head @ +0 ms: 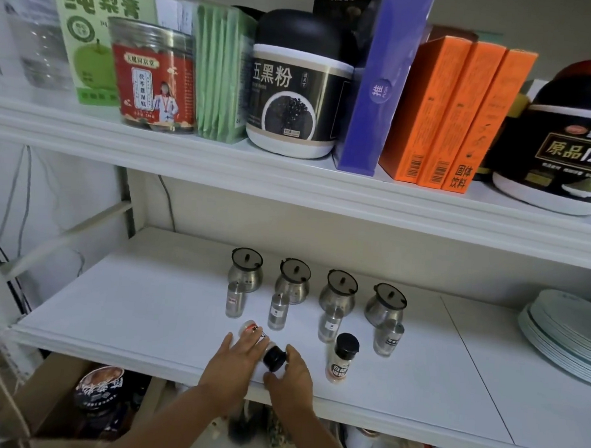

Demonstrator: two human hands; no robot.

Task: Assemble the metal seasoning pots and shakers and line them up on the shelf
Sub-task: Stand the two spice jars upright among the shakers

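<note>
White shelf (153,305), pale wall (287,216)

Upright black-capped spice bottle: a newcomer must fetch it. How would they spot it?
On the lower white shelf, before the metal pots and shakers, look right of the right hand. The spice bottle there is the only upright one with a black cap.
</note>
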